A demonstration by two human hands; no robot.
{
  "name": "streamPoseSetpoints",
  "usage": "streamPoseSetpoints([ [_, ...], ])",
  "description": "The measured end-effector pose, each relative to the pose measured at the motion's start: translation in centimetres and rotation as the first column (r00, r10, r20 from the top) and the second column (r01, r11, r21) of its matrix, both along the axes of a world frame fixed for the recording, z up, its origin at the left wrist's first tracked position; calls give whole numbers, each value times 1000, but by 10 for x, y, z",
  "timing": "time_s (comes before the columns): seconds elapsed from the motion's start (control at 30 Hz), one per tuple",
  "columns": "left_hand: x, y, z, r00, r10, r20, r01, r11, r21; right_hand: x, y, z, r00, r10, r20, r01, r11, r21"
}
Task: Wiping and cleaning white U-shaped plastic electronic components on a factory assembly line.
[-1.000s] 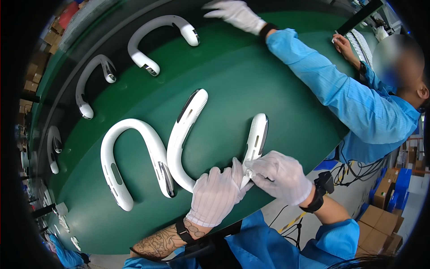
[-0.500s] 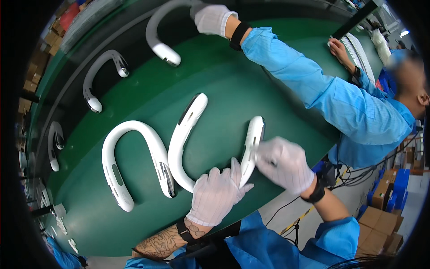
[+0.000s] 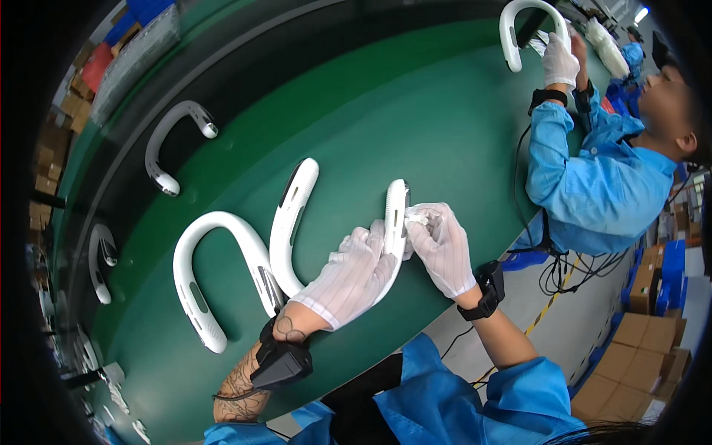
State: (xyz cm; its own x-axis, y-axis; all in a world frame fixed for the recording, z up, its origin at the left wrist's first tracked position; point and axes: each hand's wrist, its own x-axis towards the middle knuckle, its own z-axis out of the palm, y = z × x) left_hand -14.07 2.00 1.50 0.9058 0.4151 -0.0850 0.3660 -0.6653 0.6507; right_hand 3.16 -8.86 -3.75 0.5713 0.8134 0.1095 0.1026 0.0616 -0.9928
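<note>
A white U-shaped neck fan [image 3: 295, 194] lies on the green table in front of me, its open end pointing away. My left hand [image 3: 352, 276], in a white striped glove, is closed round the fan's right arm near the bend and partly hides it. Beside that arm's upper part, my gloved right hand [image 3: 440, 251] is closed, thumb and fingers pinching a small crumpled white scrap [image 3: 417, 216] close to the fan's outer side. Whether the scrap touches the fan I cannot tell. A second white neck fan [image 3: 221, 219] rests just left, its bend facing away.
More neck fans, one [image 3: 155, 141] among them, lie on the dark band along the far left. At upper right a co-worker in blue holds up another neck fan [image 3: 508, 35]. Cardboard boxes [image 3: 627, 341] stand on the floor at right, near loose cables [image 3: 586, 271].
The co-worker's arm has drawn back right, and a fan from the far band is now raised in their hand. My left hand has shifted up along the fan's right arm; the fan has tilted slightly.
</note>
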Motion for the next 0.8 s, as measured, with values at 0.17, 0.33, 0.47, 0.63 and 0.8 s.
streamPoseSetpoints([
  [0.17,5,7,-6,998,-21,62,21,1000,16,-5,-10,6,994,46,97,-41,997,-62],
  [0.33,4,1,-13,999,-9,40,9,1000,11,-11,-19,5,956,1,295,5,1000,-21],
  [0.47,4,0,-11,999,-4,39,4,1000,-12,-7,-18,9,971,53,235,-51,999,-15],
  [0.63,-4,0,-12,1000,-9,17,10,999,-35,-14,-19,6,935,14,356,-24,999,23],
  [0.8,-7,-1,-12,1000,9,18,-9,1000,-27,-22,-17,15,952,46,304,-62,997,45],
])
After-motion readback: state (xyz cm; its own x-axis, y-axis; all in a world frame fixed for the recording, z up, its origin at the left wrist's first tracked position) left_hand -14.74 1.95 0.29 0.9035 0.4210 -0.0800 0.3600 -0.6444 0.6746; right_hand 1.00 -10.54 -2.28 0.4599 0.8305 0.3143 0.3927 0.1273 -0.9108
